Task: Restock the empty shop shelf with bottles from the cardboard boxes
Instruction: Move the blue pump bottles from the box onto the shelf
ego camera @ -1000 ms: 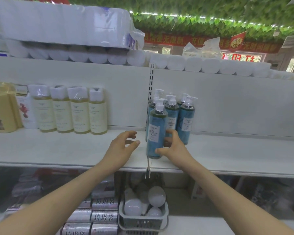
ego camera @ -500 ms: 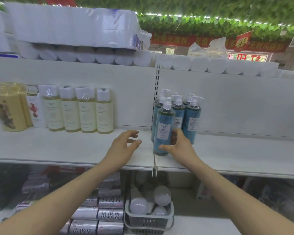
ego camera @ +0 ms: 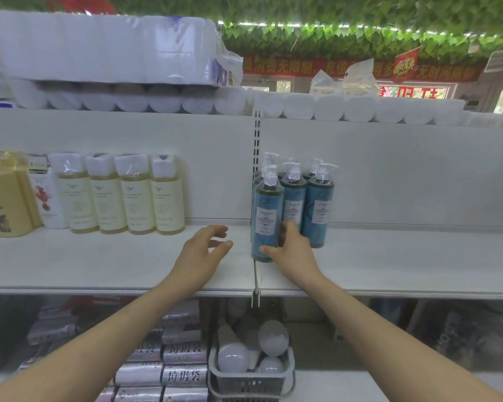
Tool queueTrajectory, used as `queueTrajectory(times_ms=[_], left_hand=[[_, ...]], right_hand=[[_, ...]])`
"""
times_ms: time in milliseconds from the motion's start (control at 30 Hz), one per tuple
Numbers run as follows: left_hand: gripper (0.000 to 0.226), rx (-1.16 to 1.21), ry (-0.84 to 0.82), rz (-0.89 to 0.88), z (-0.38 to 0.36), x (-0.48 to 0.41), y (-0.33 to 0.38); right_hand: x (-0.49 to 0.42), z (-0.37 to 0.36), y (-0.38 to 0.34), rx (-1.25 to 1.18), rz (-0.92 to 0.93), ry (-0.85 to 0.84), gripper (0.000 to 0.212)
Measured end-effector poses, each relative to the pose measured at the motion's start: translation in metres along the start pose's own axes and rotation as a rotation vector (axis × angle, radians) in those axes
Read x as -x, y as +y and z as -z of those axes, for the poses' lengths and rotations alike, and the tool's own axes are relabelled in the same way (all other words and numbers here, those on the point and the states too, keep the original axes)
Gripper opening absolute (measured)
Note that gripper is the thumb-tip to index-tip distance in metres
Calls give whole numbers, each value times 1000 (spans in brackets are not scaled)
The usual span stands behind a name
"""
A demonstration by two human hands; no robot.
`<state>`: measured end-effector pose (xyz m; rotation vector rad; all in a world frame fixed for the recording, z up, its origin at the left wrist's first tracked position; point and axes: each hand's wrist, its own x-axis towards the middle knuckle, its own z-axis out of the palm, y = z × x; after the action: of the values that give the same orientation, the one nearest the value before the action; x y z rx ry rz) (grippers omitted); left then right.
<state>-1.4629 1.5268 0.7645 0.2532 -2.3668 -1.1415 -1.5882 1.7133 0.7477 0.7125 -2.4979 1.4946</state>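
At far left, the pale bottles (ego camera: 119, 195) stand in a row on the neighbouring bay; they look finished and need nothing from you. Your left hand (ego camera: 201, 253) hovers over the board just left of the divider, fingers loosely spread and holding nothing. Just right of the divider, the front bottle (ego camera: 267, 216) stands upright on the shelf (ego camera: 418, 262), and your right hand (ego camera: 295, 253) grips it low down, thumb across its front and fingers round the far side. It touches the blue bottles (ego camera: 317, 207) already packed beside and behind it, against the back panel.

So I judge you are early in the job: one small cluster is placed at the left end, and the long run of shelf to its right is left to fill. The boxes are out of view, so I cannot tell how much stock remains.
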Motion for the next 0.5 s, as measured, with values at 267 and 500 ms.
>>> queueTrajectory(times_ms=[267, 500], left_hand=[[37, -13, 6, 20, -4, 6, 5], [36, -27, 17, 4, -4, 20, 7]], right_hand=[[-2, 4, 1, 14, -12, -55, 59], [8, 8, 6, 34, -37, -62, 59]])
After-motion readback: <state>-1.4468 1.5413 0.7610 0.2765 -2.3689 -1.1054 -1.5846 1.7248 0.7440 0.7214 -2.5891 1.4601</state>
